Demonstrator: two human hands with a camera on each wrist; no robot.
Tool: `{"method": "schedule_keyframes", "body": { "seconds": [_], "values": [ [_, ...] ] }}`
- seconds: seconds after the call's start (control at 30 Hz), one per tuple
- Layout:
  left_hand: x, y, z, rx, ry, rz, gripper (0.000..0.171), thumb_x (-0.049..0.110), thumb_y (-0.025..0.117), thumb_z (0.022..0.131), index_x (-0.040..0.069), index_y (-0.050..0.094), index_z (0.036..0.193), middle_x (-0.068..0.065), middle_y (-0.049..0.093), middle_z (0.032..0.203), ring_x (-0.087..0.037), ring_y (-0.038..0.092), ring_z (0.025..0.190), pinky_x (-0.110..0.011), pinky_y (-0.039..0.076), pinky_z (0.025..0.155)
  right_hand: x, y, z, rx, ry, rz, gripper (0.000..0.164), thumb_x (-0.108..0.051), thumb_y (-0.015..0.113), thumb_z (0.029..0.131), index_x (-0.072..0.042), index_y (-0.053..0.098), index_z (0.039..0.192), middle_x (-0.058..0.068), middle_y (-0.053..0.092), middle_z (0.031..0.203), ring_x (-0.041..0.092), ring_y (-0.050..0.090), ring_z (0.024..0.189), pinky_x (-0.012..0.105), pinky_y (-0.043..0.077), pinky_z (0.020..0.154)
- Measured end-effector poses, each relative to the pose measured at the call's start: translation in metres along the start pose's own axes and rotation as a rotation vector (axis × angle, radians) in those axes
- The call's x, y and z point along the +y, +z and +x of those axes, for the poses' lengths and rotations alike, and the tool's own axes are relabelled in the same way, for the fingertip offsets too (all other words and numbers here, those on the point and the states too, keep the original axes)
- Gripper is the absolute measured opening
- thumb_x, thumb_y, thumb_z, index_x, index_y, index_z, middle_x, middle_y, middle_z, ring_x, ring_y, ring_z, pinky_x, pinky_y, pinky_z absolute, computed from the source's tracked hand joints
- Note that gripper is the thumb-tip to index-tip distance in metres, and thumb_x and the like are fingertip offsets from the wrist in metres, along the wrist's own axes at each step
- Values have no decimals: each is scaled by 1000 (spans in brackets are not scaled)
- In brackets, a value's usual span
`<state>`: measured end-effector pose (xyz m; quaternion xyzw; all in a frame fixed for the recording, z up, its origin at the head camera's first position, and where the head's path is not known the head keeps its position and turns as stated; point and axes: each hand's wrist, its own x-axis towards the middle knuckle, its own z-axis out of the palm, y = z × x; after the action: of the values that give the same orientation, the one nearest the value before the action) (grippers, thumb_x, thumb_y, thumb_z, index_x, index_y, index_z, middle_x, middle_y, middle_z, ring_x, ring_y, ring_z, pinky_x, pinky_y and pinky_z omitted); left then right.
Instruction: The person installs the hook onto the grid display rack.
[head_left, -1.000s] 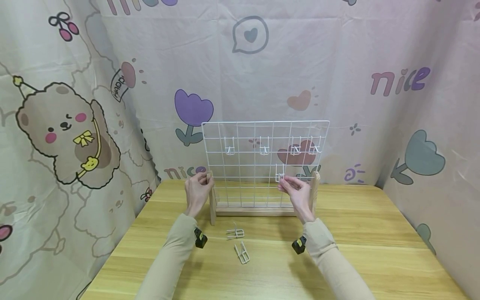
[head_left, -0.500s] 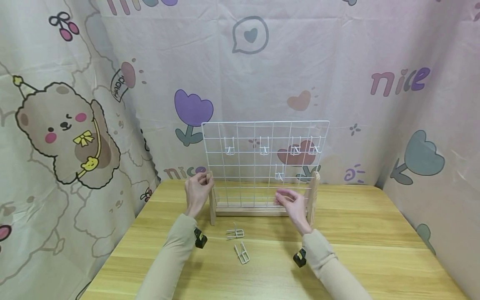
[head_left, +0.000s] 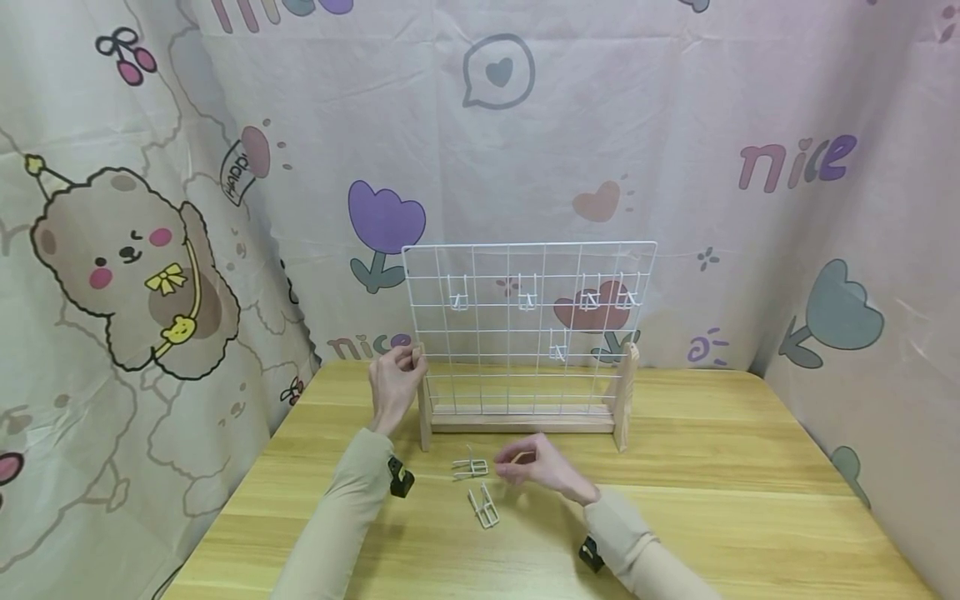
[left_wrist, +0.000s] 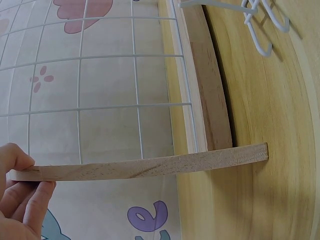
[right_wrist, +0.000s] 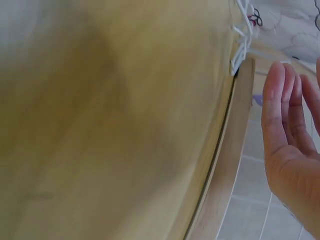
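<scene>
A white wire grid panel [head_left: 491, 331] stands upright in a wooden base [head_left: 525, 423]. My left hand [head_left: 395, 383] pinches the top of the base's left wooden post [left_wrist: 140, 167] between thumb and fingers. Low over the table, my right hand [head_left: 543, 467] has relaxed, slightly bent fingers with nothing between them. Its fingertips are just right of a white wire hook [head_left: 472, 468] lying on the table. A second loose wire hook [head_left: 484, 507] lies nearer the front. Several such hooks hang along the grid's upper part, and one hook [head_left: 558, 347] hangs lower, right of centre.
The light wooden table [head_left: 720, 483] extends around the stand. A patterned curtain [head_left: 675, 100] hangs behind and on both sides. The right wooden post [head_left: 625, 400] rises at the panel's right side.
My right hand has left the lower hook on the grid and come down and left to the loose hooks. The left hand stays on its post.
</scene>
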<state>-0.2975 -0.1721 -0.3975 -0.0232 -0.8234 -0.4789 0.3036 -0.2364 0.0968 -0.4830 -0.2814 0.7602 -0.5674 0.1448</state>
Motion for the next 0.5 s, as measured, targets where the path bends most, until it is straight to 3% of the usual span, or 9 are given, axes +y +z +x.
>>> {"method": "schedule_keyframes", "body": {
  "seconds": [0.2, 0.33, 0.5],
  "values": [
    [0, 0, 0, 3, -6, -5, 26, 5, 68, 87, -3, 72, 111, -23, 76, 102, -35, 77, 92, -45, 64, 81, -6, 12, 2, -89, 46, -35, 29, -10, 73, 89, 5, 69, 113, 17, 73, 97, 24, 70, 78, 33, 65, 71],
    [0, -1, 0, 0, -8, -6, 26, 5, 68, 87, -3, 72, 111, -22, 76, 101, -35, 77, 91, -46, 64, 81, -9, 19, 5, -131, 48, -53, 27, -8, 75, 87, 6, 69, 110, 19, 73, 95, 13, 66, 74, 25, 63, 66],
    [0, -1, 0, -5, -14, 0, 27, 5, 69, 87, -3, 72, 112, -23, 76, 102, -36, 77, 91, -45, 65, 79, -7, 25, 8, -145, 15, -83, 25, -4, 75, 86, 8, 69, 106, 21, 71, 91, 9, 62, 72, 21, 59, 63]
  ]
}}
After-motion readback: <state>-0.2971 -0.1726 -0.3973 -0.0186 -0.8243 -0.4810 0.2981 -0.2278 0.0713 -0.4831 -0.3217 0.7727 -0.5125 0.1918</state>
